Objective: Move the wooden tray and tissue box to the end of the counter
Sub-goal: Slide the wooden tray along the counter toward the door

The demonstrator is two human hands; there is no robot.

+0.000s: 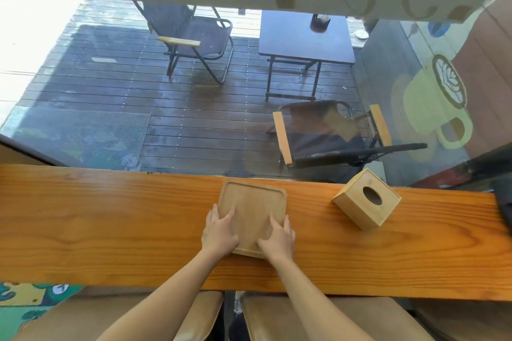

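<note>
A square, pale wooden tray [250, 199] with a raised rim lies on the long orange-brown wooden counter [110, 219], near its middle. My left hand [220, 232] grips the tray's near left edge, thumb on top inside the rim. My right hand [277, 238] holds the near right corner the same way. A light wooden tissue box [367, 199], cube-shaped with an oval hole on top, stands on the counter to the right of the tray, turned at an angle. No tissue shows in its hole.
A glass window runs along the counter's far edge; beyond it lie a deck, folding chairs and a small table. The counter's right end [496, 219] meets a dark object. Tan stool seats [318, 315] stand below the near edge.
</note>
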